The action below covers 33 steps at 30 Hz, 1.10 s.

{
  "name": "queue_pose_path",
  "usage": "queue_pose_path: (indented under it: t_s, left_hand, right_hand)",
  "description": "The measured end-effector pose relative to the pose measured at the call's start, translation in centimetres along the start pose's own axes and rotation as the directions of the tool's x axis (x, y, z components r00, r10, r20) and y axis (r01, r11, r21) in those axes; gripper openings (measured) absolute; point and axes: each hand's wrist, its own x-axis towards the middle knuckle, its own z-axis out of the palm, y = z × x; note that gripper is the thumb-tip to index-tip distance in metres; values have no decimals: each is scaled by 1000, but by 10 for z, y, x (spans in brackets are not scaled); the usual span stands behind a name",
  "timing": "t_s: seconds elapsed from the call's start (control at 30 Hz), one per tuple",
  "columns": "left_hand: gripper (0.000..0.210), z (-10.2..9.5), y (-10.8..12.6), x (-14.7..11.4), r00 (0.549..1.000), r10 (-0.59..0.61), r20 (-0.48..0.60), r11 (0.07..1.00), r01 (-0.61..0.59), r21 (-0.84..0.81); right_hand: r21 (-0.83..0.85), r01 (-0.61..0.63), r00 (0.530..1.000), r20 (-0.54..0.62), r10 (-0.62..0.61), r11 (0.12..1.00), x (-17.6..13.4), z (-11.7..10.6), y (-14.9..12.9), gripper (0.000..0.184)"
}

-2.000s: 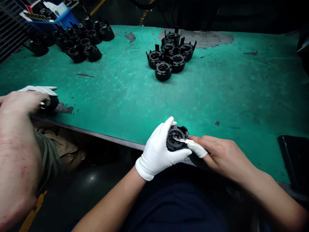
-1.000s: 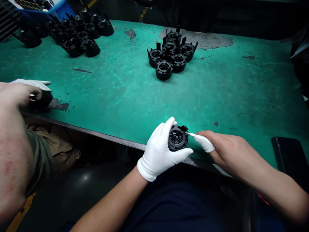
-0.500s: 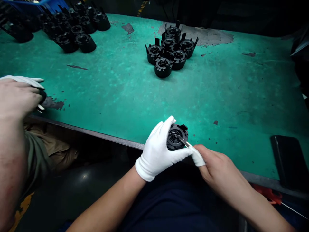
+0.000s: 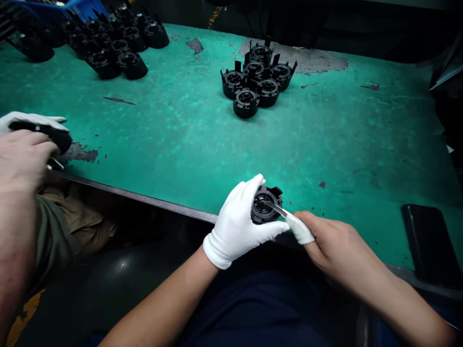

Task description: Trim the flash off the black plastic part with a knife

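At nine o'clock a co-worker's bare hand (image 4: 21, 156) and white-gloved hand (image 4: 32, 119) close around a dark part (image 4: 58, 137) at the near edge of the green table (image 4: 173, 140). At eleven o'clock, at the far edge, a heap of black parts (image 4: 112, 46) lies in front of a blue crate (image 4: 58, 4).

At six o'clock the person's left hand (image 4: 237, 226), in a white glove, clasps a round black plastic part (image 4: 265, 206), fingers curled over its far side and thumb under its near side. The part is held just above the table's near edge, its ribbed round face turned toward the camera.

At twelve o'clock a cluster of black parts (image 4: 255, 82) stands upright, touching one another.

Just right of the held part, the bare right hand (image 4: 336, 248), with a white cot on one finger, pinches a thin metal blade (image 4: 277, 208); its tip lies on the part's face.

At four o'clock a flat black object (image 4: 428, 243) lies at the table edge.
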Motion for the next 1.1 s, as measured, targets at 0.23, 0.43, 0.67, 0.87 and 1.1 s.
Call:
queue_pose_path:
  t_s: [0.23,0.43,0.67,0.87,1.1]
  left_hand:
    - [101,2,-3,-1,1000,31,-7,999,-30,13]
    - [102,0,-3,-1,1000,24,5,999,-24,21]
    - [102,3,-4,0,997,67,-27,997,-66,41]
    - [103,3,-5,0,996,79,-43,996,-77,43]
    - [103,3,-5,1,996,77,-44,996,-75,46]
  right_hand:
    - [-199,63,997,47,-55,978,7,-18,0,24]
    - [-241,131,970,233,-73,962,18,-33,8,13]
    - [-132,152,985,100,-139,979,13,-44,14,28]
    - [-336,199,980,45,-195,921,29,-48,26,39]
    - [-494,228,967,18,-253,839,39,-51,30,47]
